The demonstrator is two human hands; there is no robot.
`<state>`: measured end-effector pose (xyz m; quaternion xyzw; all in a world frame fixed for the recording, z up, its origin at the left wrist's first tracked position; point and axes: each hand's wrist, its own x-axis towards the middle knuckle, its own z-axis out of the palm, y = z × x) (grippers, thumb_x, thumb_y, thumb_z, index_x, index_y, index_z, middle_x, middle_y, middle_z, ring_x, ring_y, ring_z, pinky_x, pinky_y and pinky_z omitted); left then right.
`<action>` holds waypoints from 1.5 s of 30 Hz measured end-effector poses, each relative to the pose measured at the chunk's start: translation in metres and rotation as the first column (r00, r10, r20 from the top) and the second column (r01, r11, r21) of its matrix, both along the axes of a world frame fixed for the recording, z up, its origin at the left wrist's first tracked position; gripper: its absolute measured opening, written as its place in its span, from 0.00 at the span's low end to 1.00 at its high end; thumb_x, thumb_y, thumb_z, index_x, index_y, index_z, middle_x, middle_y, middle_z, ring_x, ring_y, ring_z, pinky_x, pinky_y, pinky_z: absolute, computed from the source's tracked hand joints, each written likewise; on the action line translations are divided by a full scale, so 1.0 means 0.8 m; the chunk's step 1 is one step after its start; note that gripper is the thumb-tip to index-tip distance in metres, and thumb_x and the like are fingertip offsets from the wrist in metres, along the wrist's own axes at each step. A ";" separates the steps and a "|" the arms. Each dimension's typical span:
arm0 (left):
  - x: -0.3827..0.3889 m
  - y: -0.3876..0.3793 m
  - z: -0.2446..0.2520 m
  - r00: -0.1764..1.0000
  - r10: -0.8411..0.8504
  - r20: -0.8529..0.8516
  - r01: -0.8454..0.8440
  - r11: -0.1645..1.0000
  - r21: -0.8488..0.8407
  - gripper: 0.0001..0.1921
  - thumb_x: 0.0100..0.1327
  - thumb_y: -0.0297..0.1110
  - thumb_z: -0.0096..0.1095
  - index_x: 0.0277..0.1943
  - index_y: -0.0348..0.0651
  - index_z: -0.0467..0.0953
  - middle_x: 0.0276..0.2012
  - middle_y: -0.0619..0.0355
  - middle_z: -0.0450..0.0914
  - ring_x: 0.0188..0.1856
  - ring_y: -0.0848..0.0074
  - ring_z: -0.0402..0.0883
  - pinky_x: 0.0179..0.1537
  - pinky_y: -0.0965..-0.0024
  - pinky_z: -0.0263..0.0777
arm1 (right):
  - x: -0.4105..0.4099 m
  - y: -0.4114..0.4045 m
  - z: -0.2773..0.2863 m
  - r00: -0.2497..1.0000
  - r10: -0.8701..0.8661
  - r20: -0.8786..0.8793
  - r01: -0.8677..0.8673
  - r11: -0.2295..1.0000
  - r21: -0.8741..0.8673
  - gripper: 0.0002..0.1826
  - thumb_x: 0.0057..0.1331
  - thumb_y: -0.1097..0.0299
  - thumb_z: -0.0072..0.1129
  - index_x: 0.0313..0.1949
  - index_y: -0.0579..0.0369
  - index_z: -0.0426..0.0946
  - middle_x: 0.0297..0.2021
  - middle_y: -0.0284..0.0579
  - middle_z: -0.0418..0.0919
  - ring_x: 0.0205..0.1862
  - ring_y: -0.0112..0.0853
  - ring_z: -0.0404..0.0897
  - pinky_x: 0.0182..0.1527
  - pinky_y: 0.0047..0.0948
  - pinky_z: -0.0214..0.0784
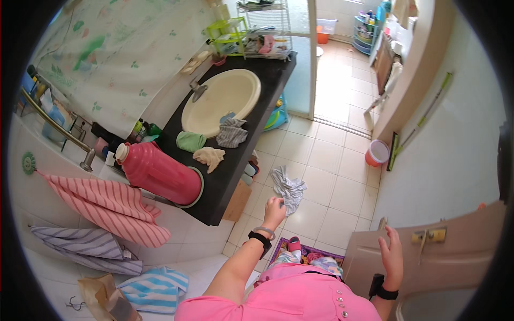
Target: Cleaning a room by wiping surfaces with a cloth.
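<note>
My left hand [274, 212] is out in front of me, its fingers curled. Beyond it, a crumpled pale grey cloth [290, 187] shows against the floor tiles. A small dark patch is visible at the fingers; whether they grip it or the cloth, I cannot tell. My right hand [391, 254] is raised with fingers apart and nothing in it, before a brown door [369, 248] with a brass-coloured handle [429, 236]. A black band circles each wrist.
At left, a pink thermos flask [160, 172] stands on a black counter [213, 208], near a cream washbasin [221, 96] and several small cloths [209, 157]. Striped towels [108, 204] hang on the wall. A floor squeegee [419, 122] leans by a small bucket [377, 153]. A patterned mat [311, 252] lies underfoot.
</note>
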<state>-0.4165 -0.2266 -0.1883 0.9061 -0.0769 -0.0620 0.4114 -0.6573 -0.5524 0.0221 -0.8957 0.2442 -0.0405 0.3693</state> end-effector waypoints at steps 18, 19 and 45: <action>0.227 0.057 0.096 0.746 0.576 0.333 -0.605 0.796 -0.023 0.15 0.58 0.24 0.57 0.50 0.38 0.75 0.60 0.40 0.67 0.63 0.48 0.64 0.64 0.54 0.58 | 0.518 -0.102 -0.030 0.830 0.556 0.046 -0.556 0.816 0.156 0.26 0.66 0.69 0.57 0.62 0.57 0.64 0.58 0.48 0.71 0.58 0.41 0.72 0.59 0.35 0.63; 0.238 0.055 0.103 0.721 0.606 0.336 -0.637 0.771 -0.023 0.15 0.58 0.24 0.57 0.50 0.38 0.75 0.60 0.40 0.67 0.63 0.48 0.64 0.64 0.54 0.58 | 0.544 -0.105 -0.030 0.824 0.565 0.025 -0.560 0.808 0.182 0.26 0.66 0.69 0.57 0.63 0.56 0.64 0.58 0.49 0.71 0.57 0.41 0.72 0.58 0.35 0.63; 0.320 0.132 0.124 0.584 0.720 0.374 -0.812 0.513 0.279 0.20 0.57 0.25 0.61 0.55 0.41 0.74 0.63 0.42 0.63 0.64 0.48 0.63 0.62 0.54 0.61 | 0.821 0.376 -0.132 -0.207 0.978 -0.004 -0.899 -0.192 -0.392 0.37 0.57 0.56 0.65 0.66 0.45 0.63 0.66 0.52 0.62 0.67 0.50 0.60 0.63 0.58 0.54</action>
